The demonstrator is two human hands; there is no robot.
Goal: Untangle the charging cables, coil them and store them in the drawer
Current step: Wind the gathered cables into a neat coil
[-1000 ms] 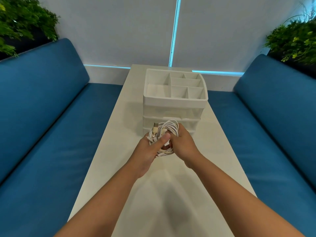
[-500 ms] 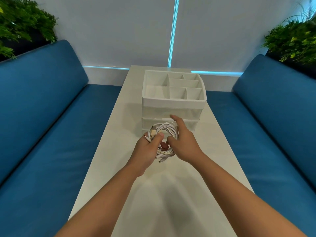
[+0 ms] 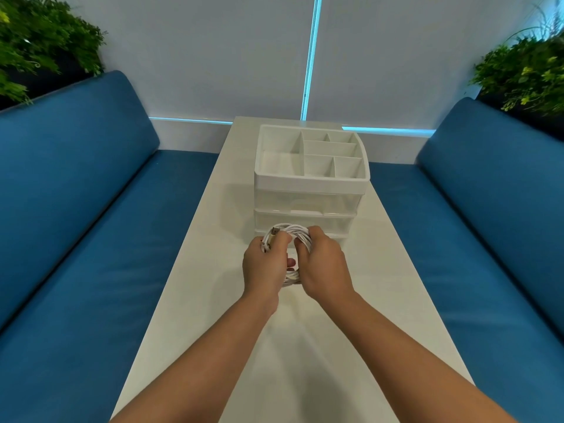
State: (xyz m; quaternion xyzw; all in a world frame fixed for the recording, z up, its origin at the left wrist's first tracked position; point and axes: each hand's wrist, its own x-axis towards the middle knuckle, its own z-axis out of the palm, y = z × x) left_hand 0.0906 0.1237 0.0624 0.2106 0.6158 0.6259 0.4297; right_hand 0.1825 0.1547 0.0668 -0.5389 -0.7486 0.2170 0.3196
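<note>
A coil of white charging cables [image 3: 293,232] is held just above the white table [image 3: 381,285], right in front of the drawer unit. My left hand [image 3: 264,265] grips the coil's left side, where a gold-coloured plug sticks up by the thumb. My right hand [image 3: 323,265] grips the coil's right side with its fingers curled over the loops. The white organiser [image 3: 308,181] has a divided tray on top and two translucent drawers [image 3: 305,221] below, both closed. The hands hide the lower part of the coil.
Blue cushioned benches [image 3: 91,224] run along both sides of the narrow table. Green plants [image 3: 525,74] stand behind each bench back. A white wall with a lit blue strip closes the far end.
My right hand had reached one finger toward the lower drawer front half a second ago; it is back on the coil now, gripping its right side. The coil stays in front of the drawers.
</note>
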